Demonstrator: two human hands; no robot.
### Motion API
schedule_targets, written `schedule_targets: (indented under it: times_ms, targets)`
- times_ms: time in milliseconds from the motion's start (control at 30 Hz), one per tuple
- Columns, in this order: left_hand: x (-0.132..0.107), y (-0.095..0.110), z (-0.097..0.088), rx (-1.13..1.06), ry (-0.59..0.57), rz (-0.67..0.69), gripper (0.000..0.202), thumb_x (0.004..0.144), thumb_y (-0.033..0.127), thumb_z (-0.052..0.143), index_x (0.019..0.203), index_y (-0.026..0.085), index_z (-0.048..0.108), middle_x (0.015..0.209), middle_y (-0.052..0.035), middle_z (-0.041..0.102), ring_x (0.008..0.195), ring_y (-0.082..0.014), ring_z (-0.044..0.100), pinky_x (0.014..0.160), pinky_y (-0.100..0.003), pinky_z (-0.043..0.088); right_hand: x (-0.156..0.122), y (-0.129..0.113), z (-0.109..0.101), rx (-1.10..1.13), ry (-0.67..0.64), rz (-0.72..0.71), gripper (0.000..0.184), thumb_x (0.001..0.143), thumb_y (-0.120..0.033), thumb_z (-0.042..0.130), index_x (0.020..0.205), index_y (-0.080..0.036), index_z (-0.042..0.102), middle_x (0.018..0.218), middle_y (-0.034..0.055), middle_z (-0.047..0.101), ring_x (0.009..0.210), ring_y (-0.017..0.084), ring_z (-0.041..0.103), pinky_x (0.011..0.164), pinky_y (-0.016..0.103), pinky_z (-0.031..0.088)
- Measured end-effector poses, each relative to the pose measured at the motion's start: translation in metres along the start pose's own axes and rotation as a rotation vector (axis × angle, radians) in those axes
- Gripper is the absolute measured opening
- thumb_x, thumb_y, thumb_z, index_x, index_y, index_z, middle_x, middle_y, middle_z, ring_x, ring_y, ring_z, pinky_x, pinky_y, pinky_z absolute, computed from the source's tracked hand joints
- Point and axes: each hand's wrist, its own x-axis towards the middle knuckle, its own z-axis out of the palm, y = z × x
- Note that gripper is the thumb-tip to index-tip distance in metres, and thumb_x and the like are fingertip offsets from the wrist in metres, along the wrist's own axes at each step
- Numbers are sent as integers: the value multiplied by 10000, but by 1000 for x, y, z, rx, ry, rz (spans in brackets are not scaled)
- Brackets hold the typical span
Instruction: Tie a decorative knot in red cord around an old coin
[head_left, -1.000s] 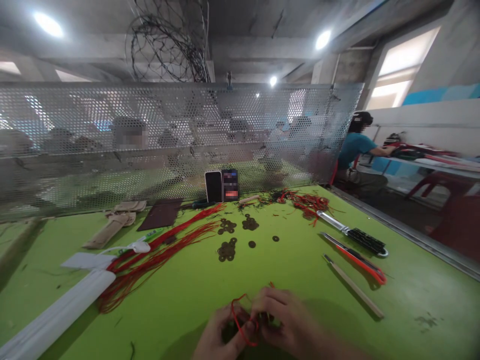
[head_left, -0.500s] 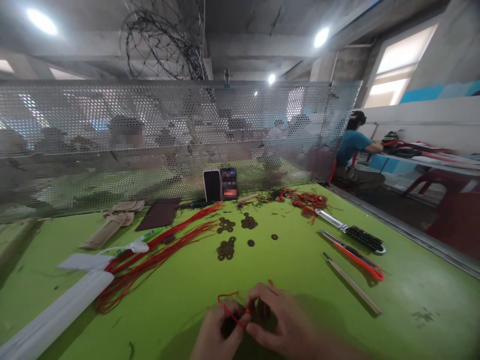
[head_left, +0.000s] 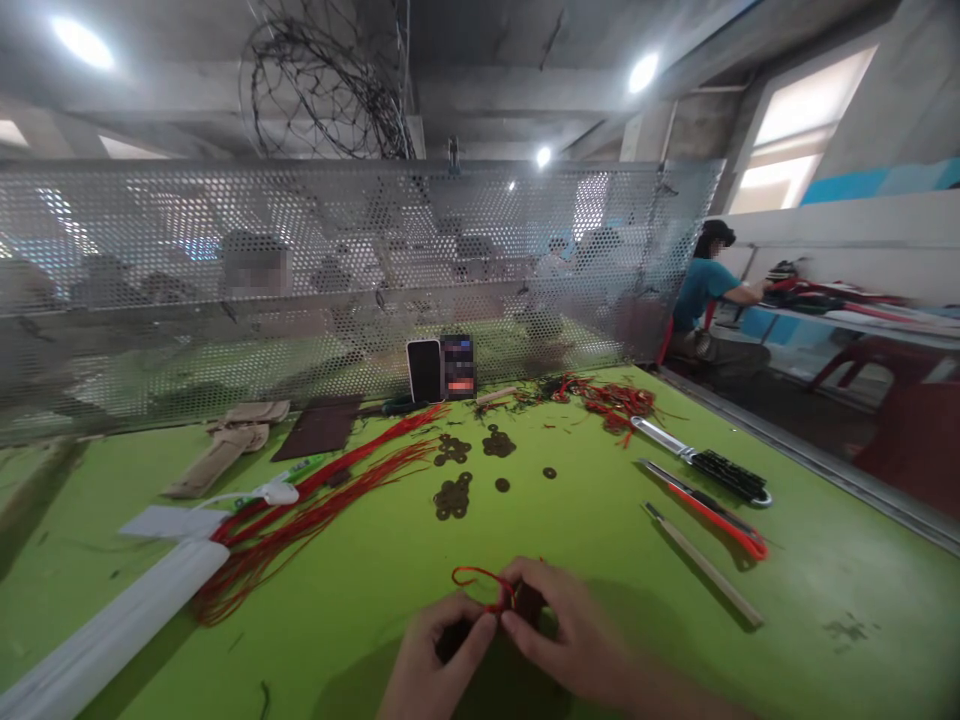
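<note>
A red cord point(head_left: 480, 572) is pinched between my two hands just above the near part of the green table point(head_left: 360, 640). My left hand point(head_left: 442, 645) grips it between thumb and forefinger. Close beside it, my right hand point(head_left: 551, 620) pinches the same cord with thumb and fingertips. One loop of the cord curves up and to the left above the fingertips. Whatever knot lies between the fingers is mostly hidden. Beyond my hands are small piles of round dark coins point(head_left: 452, 497), with a single coin point(head_left: 550, 473) off to the right.
Red cords point(head_left: 322, 510) spill from a white wrap point(head_left: 127, 625) at left. A brush-like tool point(head_left: 727, 476), an orange cutter point(head_left: 712, 515) and a thin wooden-handled tool point(head_left: 705, 567) lie at right. Two phones point(head_left: 425, 372) lean on the perforated screen point(head_left: 337, 260). A person point(head_left: 705, 285) sits far right.
My left hand has shifted slightly, its thumb and forefinger now straighter against the cord. The cord's loop has swung up and right, from over my left hand to above both sets of fingertips.
</note>
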Motion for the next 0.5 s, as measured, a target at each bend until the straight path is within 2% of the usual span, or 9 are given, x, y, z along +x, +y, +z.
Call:
schedule_targets:
  times_ms: [200,333,500]
  targets:
    - [2,-19,4,-216,87,-3,423,687,579,590,747,169,677,756,-41,651,722,-171,560,670,-258,448,-1,1,-2,74,-18,-90,150,739,-212,575,880,-163,559,810,30,608,729,149,554,667,259,443]
    - [2,-19,2,-278,72,-22,403,681,562,616,711,164,673,613,-6,575,594,-129,497,567,-220,405,-2,3,0,30,-14,-81,156,729,-201,587,883,-183,583,835,23,635,754,161,569,681,269,442]
    - [3,-16,2,-362,80,9,401,673,553,632,632,156,667,518,23,475,524,-100,428,535,-207,364,2,1,4,-26,34,-34,113,751,-175,545,822,-198,631,815,31,669,753,179,590,667,273,440]
